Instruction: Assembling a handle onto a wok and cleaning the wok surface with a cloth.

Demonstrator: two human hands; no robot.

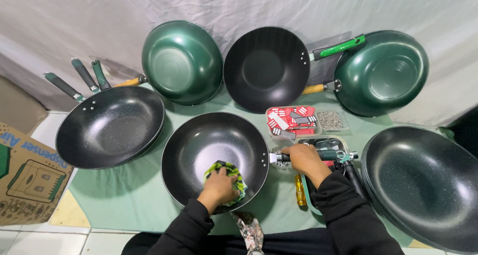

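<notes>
In the middle of the green cloth (124, 195) lies a black wok (199, 150) with its open side up, directly in front of the person. The left hand (219, 187) is inside this wok, near the front edge, and its grip is closed on a green patterned rag (234, 178) that it presses on the dark inner surface. The right hand (304, 159) is at the right side of the wok, and its grip is wrapped around the handle (328, 155), which points to the right.

Just behind the right hand stands a clear tray (293, 119) with red and white small parts, and beside it a box of small metal pieces (330, 119). A yellow screwdriver (300, 190) lies near the right wrist.

Around the middle wok there are more woks: a stack at the left (107, 128), two green ones (181, 61) turned with the bottom toward the camera, one black (266, 66) leaning on the white sheet, and another stack at the right (423, 185). A cardboard box (25, 180) stands on the floor at the left.
</notes>
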